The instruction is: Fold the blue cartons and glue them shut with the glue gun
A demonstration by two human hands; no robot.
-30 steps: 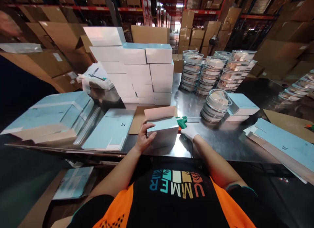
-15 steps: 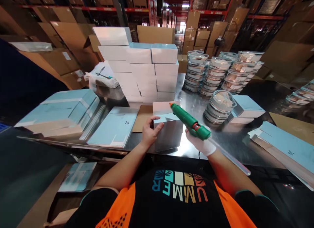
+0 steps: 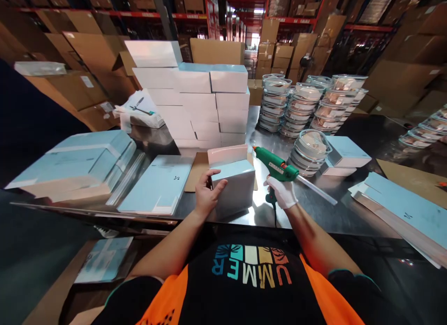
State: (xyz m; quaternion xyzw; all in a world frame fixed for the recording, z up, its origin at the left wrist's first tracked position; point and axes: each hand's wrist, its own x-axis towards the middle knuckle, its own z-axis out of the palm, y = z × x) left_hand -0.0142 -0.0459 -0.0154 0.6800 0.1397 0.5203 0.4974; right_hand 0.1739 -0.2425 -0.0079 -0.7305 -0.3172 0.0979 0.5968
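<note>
My left hand (image 3: 208,193) is bare and grips the left side of a small box (image 3: 235,187), thumb on the near face. The box stands on the metal table with a light blue flap on top and a pinkish-white flap (image 3: 226,153) raised at the back. In a white glove, my right hand (image 3: 282,191) is closed round the handle of a green glue gun (image 3: 275,164). Its orange nozzle points left, beside the box's upper right corner but apart from it. A clear glue stick (image 3: 319,191) sticks out of the gun's rear, and a cord hangs below the handle.
White boxes (image 3: 199,106) are stacked behind the work spot. Flat light blue cartons (image 3: 157,183) and a bundled pile (image 3: 84,152) lie left. Round clear containers (image 3: 310,150) stand in stacks at the right, by blue-topped boxes (image 3: 349,152). More flat cartons (image 3: 401,208) lie far right.
The glue gun has swung down and to the right, its nozzle now beside the box instead of above it. The box's blue flap and near face show more fully. My left hand keeps its grip.
</note>
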